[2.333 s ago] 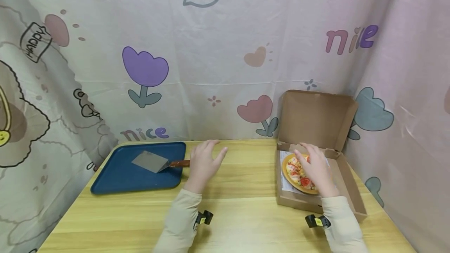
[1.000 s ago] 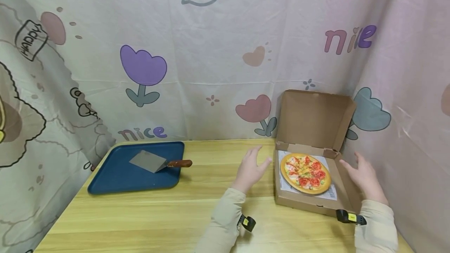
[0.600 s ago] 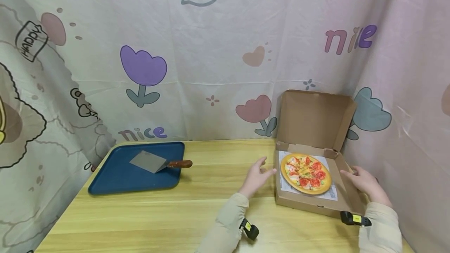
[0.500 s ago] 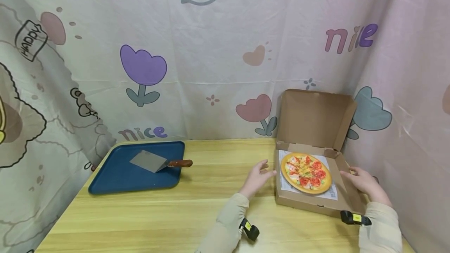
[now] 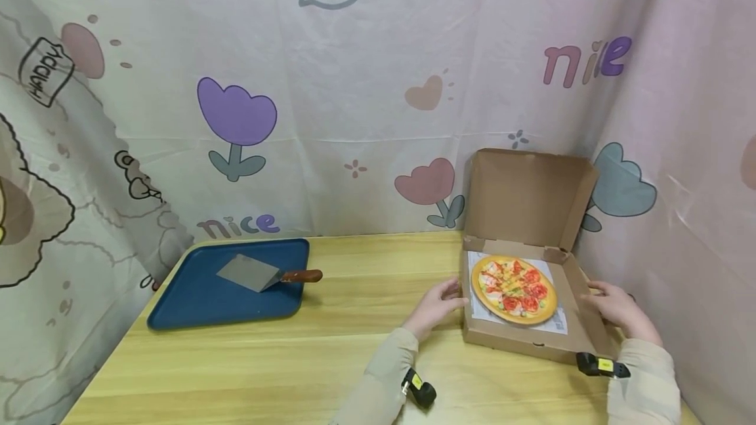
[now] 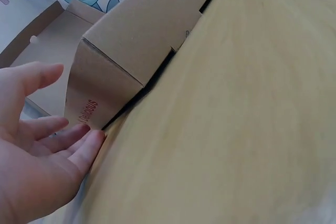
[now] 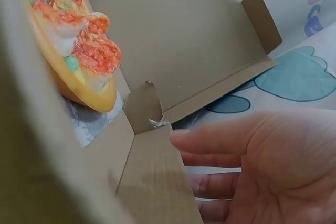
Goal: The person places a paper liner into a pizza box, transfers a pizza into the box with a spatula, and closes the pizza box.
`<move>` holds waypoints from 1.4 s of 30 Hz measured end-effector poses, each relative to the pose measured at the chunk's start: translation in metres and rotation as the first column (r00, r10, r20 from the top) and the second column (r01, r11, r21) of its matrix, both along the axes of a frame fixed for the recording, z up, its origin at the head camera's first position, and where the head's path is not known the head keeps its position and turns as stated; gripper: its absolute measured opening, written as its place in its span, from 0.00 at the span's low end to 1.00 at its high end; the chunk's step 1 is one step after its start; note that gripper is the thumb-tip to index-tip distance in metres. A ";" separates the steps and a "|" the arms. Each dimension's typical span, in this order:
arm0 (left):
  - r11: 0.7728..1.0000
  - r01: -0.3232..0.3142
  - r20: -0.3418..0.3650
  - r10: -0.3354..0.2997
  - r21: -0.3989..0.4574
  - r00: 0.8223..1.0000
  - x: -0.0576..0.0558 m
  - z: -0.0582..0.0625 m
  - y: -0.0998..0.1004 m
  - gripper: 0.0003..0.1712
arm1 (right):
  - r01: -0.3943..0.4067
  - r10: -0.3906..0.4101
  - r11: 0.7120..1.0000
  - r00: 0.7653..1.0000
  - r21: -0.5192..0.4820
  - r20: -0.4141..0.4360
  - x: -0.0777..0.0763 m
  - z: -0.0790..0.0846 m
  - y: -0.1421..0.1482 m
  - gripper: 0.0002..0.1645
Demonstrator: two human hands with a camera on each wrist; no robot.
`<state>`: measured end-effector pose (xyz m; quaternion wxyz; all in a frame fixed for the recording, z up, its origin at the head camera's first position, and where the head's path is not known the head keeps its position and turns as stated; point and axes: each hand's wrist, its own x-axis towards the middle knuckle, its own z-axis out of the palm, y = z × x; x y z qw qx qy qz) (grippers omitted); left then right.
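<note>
An open cardboard pizza box (image 5: 525, 346) stands at the right of the table, lid upright at the back. A topped pizza (image 5: 514, 290) lies inside on printed paper (image 5: 558, 325). My left hand (image 5: 434, 307) is at the box's left side; in the left wrist view its fingertips (image 6: 94, 136) meet the lower edge of the wall, thumb raised apart. My right hand (image 5: 620, 310) is at the right side. In the right wrist view, its thumb (image 7: 210, 137) lies at the top edge of the right wall (image 7: 157, 177), with the other fingers outside, partly hidden by the wall.
On the left of the wooden table (image 5: 248, 366) lies a blue tray (image 5: 201, 294). A pizza server (image 5: 251, 273) with a wooden handle rests on it, the handle reaching past the tray's right rim. A patterned curtain (image 5: 354, 84) hangs behind and along the sides.
Both hands have moved right, from beside the server handle and above the pizza to the two sides of the box. Lately the left hand has lowered against the box. Box and pizza stay put.
</note>
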<state>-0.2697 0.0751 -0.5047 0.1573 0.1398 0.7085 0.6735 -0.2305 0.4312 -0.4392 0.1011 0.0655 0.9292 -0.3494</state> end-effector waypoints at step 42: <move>0.996 0.064 0.019 -0.065 0.058 0.998 0.008 -0.002 -0.029 0.43 | -0.064 0.081 0.928 0.996 -0.367 0.031 0.007 -0.014 0.001 0.40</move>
